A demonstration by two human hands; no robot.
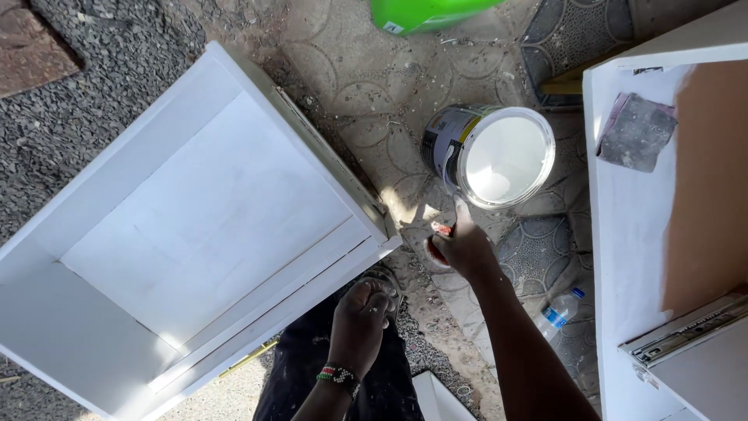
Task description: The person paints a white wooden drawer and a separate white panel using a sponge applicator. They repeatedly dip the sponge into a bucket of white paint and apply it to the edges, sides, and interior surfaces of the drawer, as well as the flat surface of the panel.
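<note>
One open round metal tin of white paint (499,156) stood by one white-painted wooden box (195,234); two hands showed. The right hand (463,248) was clamped on one red-handled brush (442,231); the left hand (360,316) was fisted, its hold unclear.

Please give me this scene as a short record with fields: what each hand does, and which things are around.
left hand: closed in a fist near the lower edge of the white box; whether it holds anything cannot be told
right hand: grips a brush handle, just below the paint can
paint can: open, white paint inside, on the ground
right side: partly painted panel with sandpaper piece on it
ground: plastic bottle, green container
</note>
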